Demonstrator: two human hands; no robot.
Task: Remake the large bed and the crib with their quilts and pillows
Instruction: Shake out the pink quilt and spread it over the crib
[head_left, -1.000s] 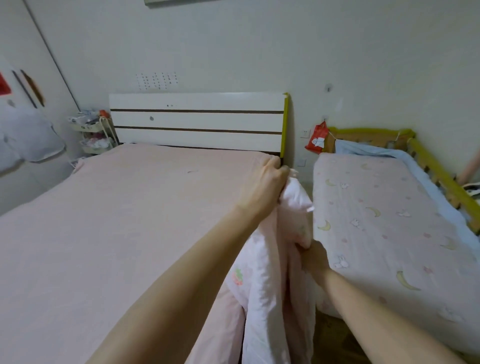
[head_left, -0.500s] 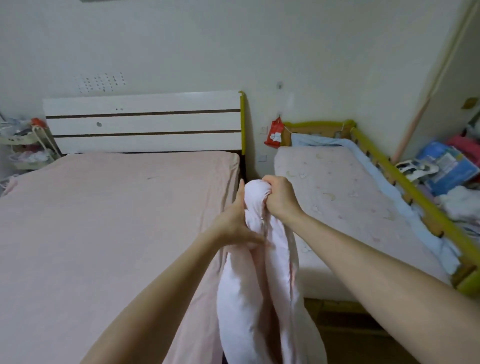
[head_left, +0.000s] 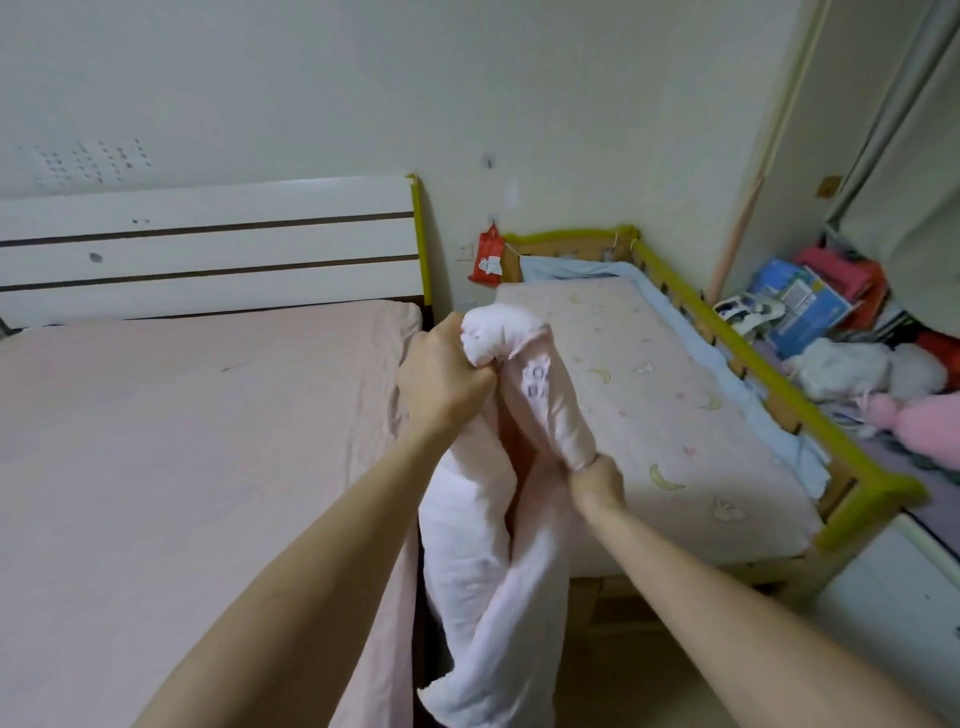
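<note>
step: sorting the bunched quilt (head_left: 498, 519) in the gap between large bed (head_left: 182, 441) and crib (head_left: 675, 415), neither made yet | next: I judge it needs an edge found and spread | left hand (head_left: 441, 379): fist clenched round the top bundle | right hand (head_left: 597, 483): pinching a lower fold

Quilt (head_left: 483, 587) — pale pink with white, faint printed marks. Bed (head_left: 182, 441) — plain pink sheet; headboard (head_left: 208, 249) white with two dark stripes, yellow edge. Crib (head_left: 769, 395) — yellow-taped wooden rail, pink sheet with moons, blue liner (head_left: 737, 384).
</note>
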